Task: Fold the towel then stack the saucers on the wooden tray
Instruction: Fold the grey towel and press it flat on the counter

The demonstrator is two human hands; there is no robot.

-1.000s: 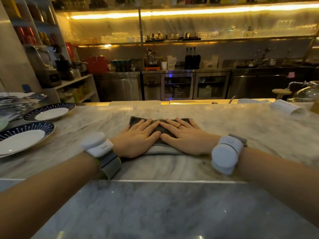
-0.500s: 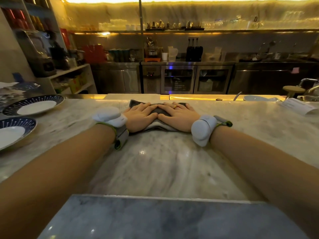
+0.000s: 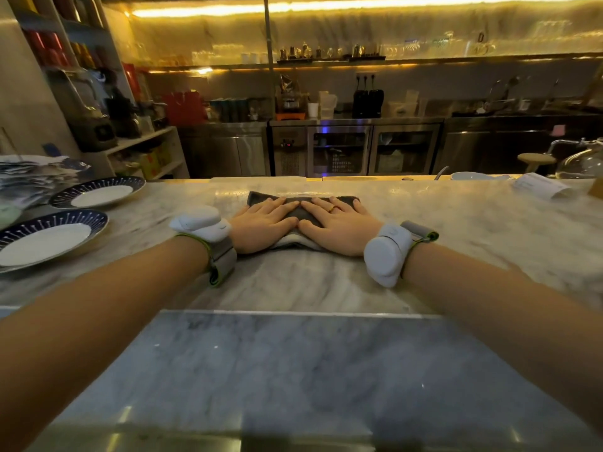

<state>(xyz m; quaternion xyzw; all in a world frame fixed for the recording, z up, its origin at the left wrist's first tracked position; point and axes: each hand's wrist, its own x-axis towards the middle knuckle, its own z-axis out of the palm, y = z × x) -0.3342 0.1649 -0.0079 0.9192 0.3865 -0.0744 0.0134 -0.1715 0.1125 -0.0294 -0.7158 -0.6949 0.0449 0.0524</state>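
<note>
A dark grey towel (image 3: 301, 208), folded into a narrow band, lies on the marble counter (image 3: 456, 230) straight ahead. My left hand (image 3: 264, 223) and my right hand (image 3: 337, 225) rest flat on top of it, side by side, fingers stretched forward and palms down, holding nothing. A lighter edge of the towel shows under my palms. Two blue-rimmed saucers with white centres sit at the left: a near saucer (image 3: 45, 243) and a far saucer (image 3: 98, 194). No wooden tray is in view.
A pile of papers (image 3: 29, 177) lies behind the saucers at the far left. A white paper roll (image 3: 540, 187), a bowl (image 3: 473, 175) and a glass dome (image 3: 582, 163) stand at the counter's far right. A lower grey marble ledge (image 3: 293, 370) runs under my forearms.
Both hands have stayed flat on the towel. The camera has pulled back and tilted, so the towel and hands sit farther up the view than a second ago.
</note>
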